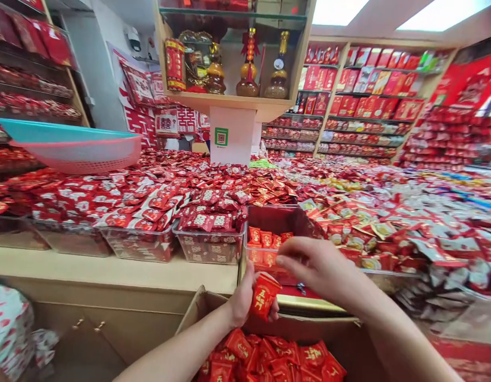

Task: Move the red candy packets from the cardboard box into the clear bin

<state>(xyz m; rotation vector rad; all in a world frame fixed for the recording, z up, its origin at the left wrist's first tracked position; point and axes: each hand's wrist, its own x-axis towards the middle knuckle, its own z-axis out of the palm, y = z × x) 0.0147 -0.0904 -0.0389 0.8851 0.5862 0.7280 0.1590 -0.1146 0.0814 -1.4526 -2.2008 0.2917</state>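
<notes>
My left hand (pixel 245 300) is closed around a small stack of red candy packets (pixel 264 296) with gold lettering, held just above a cardboard box (pixel 197 310) that contains several more red packets (pixel 269 358). My right hand (pixel 315 265) hovers over a clear bin (pixel 283 220) that holds a few of the same red packets at its bottom; its fingers are curled downward and pinched together, and I cannot make out anything in them.
Clear bins (pixel 211 246) heaped with red wrapped sweets cover the wooden counter (pixel 110 270). A teal and pink basket stack (pixel 76 146) sits on the left. Shelves of red boxes (pixel 360 90) and a pillar with gourd bottles (pixel 249 69) stand behind.
</notes>
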